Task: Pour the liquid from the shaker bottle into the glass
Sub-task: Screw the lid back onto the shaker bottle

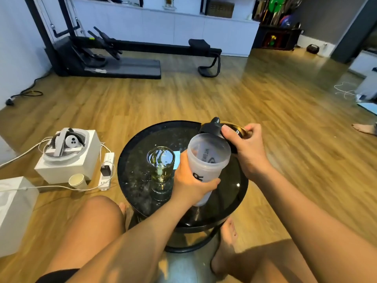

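A translucent grey shaker bottle [208, 158] with black lettering is held over the round black table [130, 174], its mouth open toward me and no liquid visible inside. My left hand [189, 180] grips its lower body. My right hand [244, 146] holds the black lid [212, 127] just off the bottle's far rim. Left of the bottle a stemmed glass [161, 166] stands upright on the table, with yellowish liquid in its bowl. The glass and the bottle are close together but apart.
A white box [65, 160] with a headset, a paper cup [76, 180] and a power strip [107, 170] with cables lie on the wooden floor at left. Another white box [14, 213] is nearer. My bare knees flank the table. Exercise machine at back.
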`<state>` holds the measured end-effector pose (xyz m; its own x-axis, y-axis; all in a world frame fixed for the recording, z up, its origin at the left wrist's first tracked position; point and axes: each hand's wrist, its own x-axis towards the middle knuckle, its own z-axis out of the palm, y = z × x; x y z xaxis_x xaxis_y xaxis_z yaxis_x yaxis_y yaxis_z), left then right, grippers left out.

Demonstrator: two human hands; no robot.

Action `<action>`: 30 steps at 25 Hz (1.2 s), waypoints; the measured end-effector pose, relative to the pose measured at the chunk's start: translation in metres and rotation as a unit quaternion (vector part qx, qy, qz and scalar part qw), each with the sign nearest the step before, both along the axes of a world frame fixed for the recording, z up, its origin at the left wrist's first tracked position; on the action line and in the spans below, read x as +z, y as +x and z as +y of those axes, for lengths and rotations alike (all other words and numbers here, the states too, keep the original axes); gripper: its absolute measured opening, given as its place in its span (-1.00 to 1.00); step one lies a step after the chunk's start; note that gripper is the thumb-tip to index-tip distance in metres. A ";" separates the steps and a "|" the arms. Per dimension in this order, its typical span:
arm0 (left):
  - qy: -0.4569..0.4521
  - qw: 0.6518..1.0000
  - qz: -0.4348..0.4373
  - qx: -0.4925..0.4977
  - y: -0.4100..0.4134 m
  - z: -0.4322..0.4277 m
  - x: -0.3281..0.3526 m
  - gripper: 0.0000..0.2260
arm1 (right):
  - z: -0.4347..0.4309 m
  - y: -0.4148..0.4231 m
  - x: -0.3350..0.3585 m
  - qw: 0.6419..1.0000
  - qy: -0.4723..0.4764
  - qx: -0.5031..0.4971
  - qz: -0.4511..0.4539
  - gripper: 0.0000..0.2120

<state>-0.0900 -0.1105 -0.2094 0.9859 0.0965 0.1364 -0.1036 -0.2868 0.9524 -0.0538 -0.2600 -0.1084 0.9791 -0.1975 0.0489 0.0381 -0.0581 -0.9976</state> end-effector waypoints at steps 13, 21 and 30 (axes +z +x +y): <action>0.064 0.993 0.087 -0.043 0.006 0.013 0.010 -0.05 | 0.010 0.006 0.057 0.811 -0.511 0.283 -0.032 -0.09; 0.059 0.993 0.079 -0.070 0.018 0.018 0.008 -0.05 | 0.031 0.019 0.064 0.683 -0.631 0.367 -0.012 -0.05; 0.052 0.996 0.032 -0.070 0.024 0.024 -0.007 -0.06 | 0.038 0.011 0.058 0.727 -0.618 0.300 0.006 0.00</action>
